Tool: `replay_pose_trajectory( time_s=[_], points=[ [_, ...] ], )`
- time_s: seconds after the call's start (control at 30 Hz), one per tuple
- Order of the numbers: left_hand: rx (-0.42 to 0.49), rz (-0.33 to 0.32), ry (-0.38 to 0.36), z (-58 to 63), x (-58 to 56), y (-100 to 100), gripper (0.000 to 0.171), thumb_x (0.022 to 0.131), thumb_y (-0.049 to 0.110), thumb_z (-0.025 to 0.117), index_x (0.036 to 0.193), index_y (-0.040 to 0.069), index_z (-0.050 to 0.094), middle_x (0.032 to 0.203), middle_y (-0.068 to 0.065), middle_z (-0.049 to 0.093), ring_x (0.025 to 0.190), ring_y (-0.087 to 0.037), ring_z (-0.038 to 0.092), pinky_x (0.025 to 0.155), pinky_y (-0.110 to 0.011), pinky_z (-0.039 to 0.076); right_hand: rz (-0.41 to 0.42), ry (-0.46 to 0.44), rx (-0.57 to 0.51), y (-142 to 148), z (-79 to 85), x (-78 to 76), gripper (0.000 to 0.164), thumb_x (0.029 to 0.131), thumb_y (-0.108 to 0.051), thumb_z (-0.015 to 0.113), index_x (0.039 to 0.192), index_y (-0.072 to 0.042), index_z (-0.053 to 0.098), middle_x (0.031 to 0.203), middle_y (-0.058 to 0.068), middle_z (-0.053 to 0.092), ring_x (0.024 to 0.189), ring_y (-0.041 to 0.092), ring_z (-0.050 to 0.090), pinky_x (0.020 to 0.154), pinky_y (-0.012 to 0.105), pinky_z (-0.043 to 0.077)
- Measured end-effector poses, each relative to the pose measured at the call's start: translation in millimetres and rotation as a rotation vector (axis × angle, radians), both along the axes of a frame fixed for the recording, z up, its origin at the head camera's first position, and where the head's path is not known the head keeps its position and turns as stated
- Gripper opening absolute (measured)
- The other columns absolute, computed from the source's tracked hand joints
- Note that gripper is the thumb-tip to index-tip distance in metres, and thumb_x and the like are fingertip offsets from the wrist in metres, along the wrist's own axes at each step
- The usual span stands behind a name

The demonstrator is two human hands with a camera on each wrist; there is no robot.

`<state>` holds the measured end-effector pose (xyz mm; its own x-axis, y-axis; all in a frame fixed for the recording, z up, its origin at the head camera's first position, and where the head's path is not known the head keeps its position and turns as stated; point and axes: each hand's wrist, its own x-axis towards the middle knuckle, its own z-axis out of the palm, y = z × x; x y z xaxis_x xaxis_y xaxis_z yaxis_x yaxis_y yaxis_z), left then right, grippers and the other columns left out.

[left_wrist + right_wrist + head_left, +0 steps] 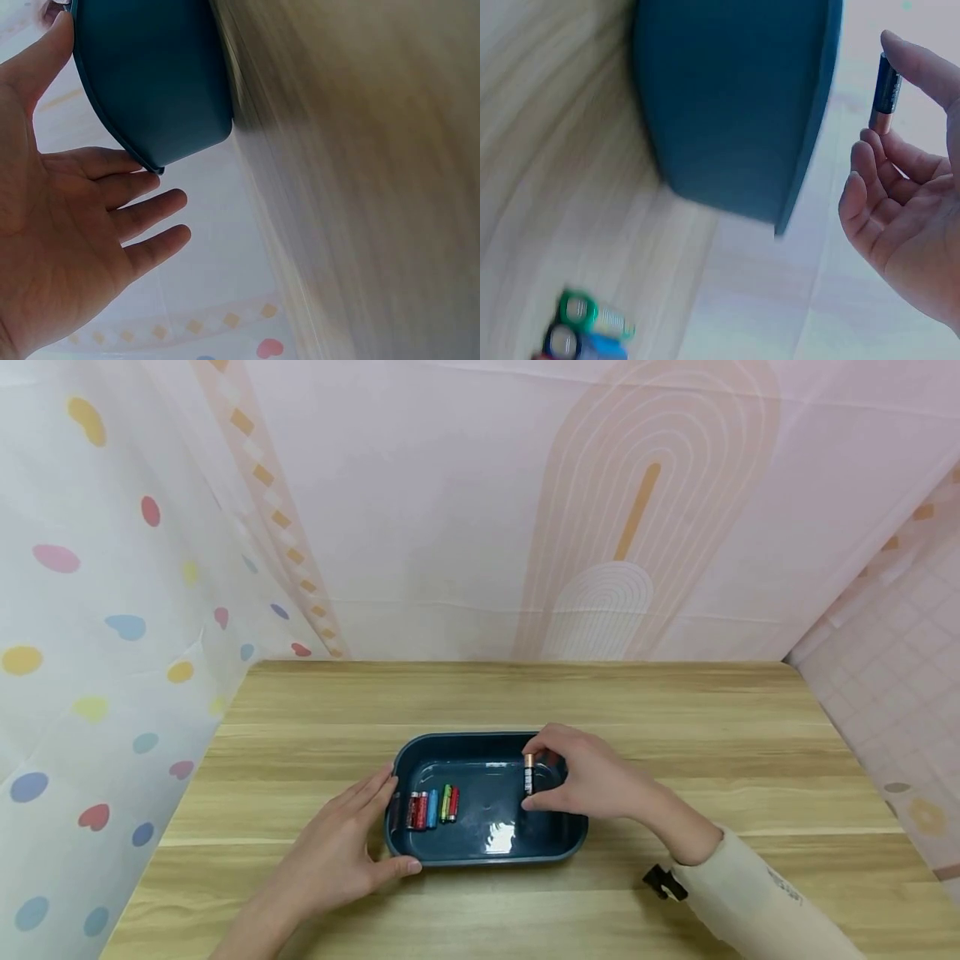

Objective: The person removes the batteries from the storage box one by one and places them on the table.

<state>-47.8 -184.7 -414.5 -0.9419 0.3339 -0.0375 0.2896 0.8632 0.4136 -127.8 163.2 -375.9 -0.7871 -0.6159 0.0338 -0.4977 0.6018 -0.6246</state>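
Over the right part of the dark teal tray (483,785), I can see a person's right hand (592,772) pinching a black battery with a copper end (529,777). Thumb and forefinger grip it by its two ends, copper toward the forefinger, and it hangs above the tray's rim; the other fingers curl loosely beneath. At the tray's left end is the left hand (348,835), thumb against the near corner, forefinger touching the rim toward the far corner, its remaining fingers spread.

Inside the tray, near its left wall, five batteries lie side by side: two red ones (417,811), a blue one (432,809), a green one (446,803) and another red one (453,804). Outside the tray, blurred green and blue cylinders (592,330) sit on the wooden table (750,760). Beyond the tray, past the table's far edge, hangs a pale patterned cloth (450,527).
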Motion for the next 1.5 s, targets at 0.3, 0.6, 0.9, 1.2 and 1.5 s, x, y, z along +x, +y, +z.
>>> replay_pose_trajectory(
  time_s=[0.3, 0.6, 0.9, 1.2, 1.5],
  points=[
    [0.004, 0.0, 0.001, 0.7, 0.4, -1.0, 0.116, 0.079, 0.081, 0.07, 0.156, -0.001, 0.045, 0.167, -0.016, 0.036, 0.149, -0.043, 0.039, 0.117, -0.064, 0.037, -0.067, 0.045, -0.04, 39.9, 1.5, -0.2, 0.052, 0.082, -0.029, 0.092, 0.124, -0.009, 0.07, 0.108, -0.008, 0.065, 0.095, 0.021, 0.06, 0.076, 0.038, 0.053],
    [-0.005, 0.004, 0.015, 0.1, 0.3, 0.2, 0.113, 0.079, 0.076, 0.076, 0.156, -0.001, 0.047, 0.167, -0.016, 0.037, 0.149, -0.043, 0.039, 0.116, -0.064, 0.037, -0.097, 0.099, -0.062, 85.3, 2.3, 1.4, 0.048, 0.083, -0.02, 0.092, 0.125, -0.008, 0.071, 0.115, -0.005, 0.068, 0.095, 0.02, 0.061, 0.076, 0.034, 0.053],
    [-0.001, 0.004, 0.015, -1.6, -0.1, 1.9, 0.111, 0.078, 0.071, 0.08, 0.156, -0.002, 0.046, 0.167, -0.016, 0.037, 0.15, -0.043, 0.038, 0.117, -0.064, 0.036, -0.154, 0.096, -0.015, 130.7, -3.2, 3.8, 0.05, 0.082, -0.017, 0.092, 0.126, -0.005, 0.07, 0.115, -0.002, 0.068, 0.093, 0.023, 0.06, 0.071, 0.029, 0.051],
    [0.007, 0.002, 0.003, 1.2, 1.1, 1.4, 0.113, 0.079, 0.078, 0.073, 0.156, -0.001, 0.046, 0.166, -0.016, 0.037, 0.149, -0.045, 0.039, 0.116, -0.066, 0.037, -0.177, 0.037, 0.079, 152.8, -17.9, 1.9, 0.053, 0.079, -0.017, 0.094, 0.123, 0.0, 0.07, 0.109, 0.0, 0.069, 0.094, 0.024, 0.063, 0.068, 0.029, 0.054],
    [0.004, 0.008, -0.004, 1.0, 1.1, 1.8, 0.112, 0.079, 0.074, 0.077, 0.156, -0.001, 0.045, 0.167, -0.015, 0.036, 0.15, -0.043, 0.038, 0.117, -0.064, 0.037, -0.168, -0.033, 0.152, 160.3, -37.6, -1.7, 0.055, 0.076, -0.027, 0.096, 0.12, -0.004, 0.073, 0.107, -0.003, 0.069, 0.097, 0.018, 0.061, 0.081, 0.036, 0.056]
  ],
)
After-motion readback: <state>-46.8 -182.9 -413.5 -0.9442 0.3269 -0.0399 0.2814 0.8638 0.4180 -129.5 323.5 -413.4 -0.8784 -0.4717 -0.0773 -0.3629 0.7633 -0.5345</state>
